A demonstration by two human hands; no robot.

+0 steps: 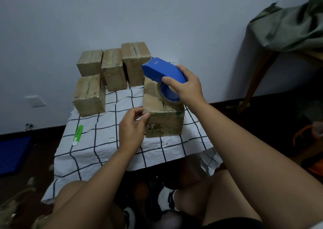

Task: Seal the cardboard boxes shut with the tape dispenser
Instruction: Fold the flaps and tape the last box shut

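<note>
While the right hand (187, 87) curls round the blue dispenser (163, 71), thumb on its near side and fingers over the top, the tool sits tilted on top of the near box (164, 122), its nose raised toward the wall and its tape roll (168, 93) resting on the box's top. The left hand (132, 127) is at that box's near left corner, its thumb and fingertips touching the edge, with the fingers bent; whether it pinches anything there I cannot tell. On the box's front face some dark letters show, partly covered by the left hand; what can be read looks like "HT" seen upside down. Green marks run along the front's upper edge. The blue dispenser has a small raised mark near its nose, too small to read.

Four other boxes stand on the same surface (108, 151), which is draped in a white cloth with a dark grid. Three are in a row at the back: left (90, 63), middle (113, 69) and right (135, 62). The fourth (89, 95) stands in front of the left one, well apart from the near box. All look wrapped in glossy tape. A green and white cutter (77, 135) lies near the cloth's left edge. A white wall socket (35, 101) sits low on the wall at left.
</note>
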